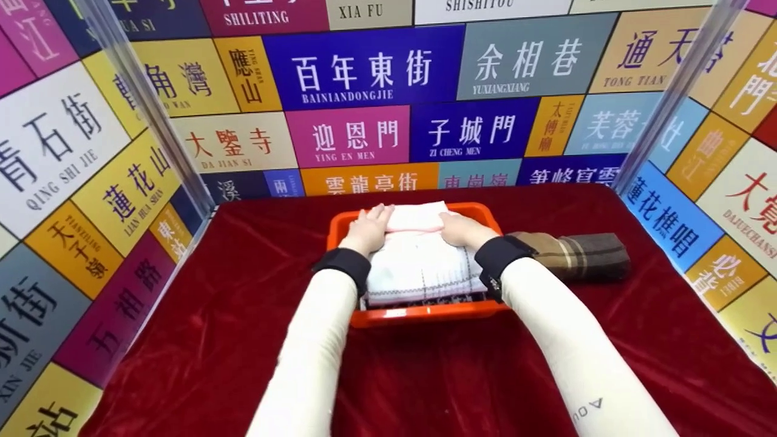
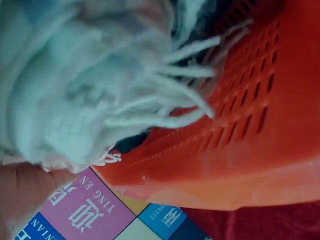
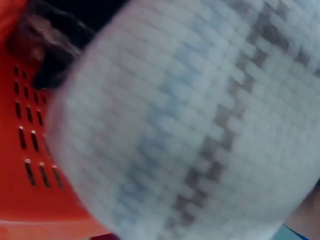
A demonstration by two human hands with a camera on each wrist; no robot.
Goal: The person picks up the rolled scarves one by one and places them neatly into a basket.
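Observation:
A folded white scarf (image 1: 419,258) with dark and pale-blue stripes and a pink end lies at the top of an orange basket (image 1: 425,314). My left hand (image 1: 366,230) holds its far left side, fingers over the top. On the far right side, my right hand (image 1: 466,230) grips the fold. White fringe (image 2: 165,107) hangs beside the slotted basket wall in the left wrist view. Close to the right wrist camera, the scarf (image 3: 190,125) bulges and hides most of that hand. Dark cloth (image 3: 62,47) shows beneath it, inside the basket.
A folded brown plaid cloth (image 1: 586,258) lies right of the basket on a dark red tablecloth (image 1: 243,340). Walls printed with colourful place-name signs (image 1: 364,67) enclose the back and sides. Clear posts (image 1: 152,115) stand at the back corners.

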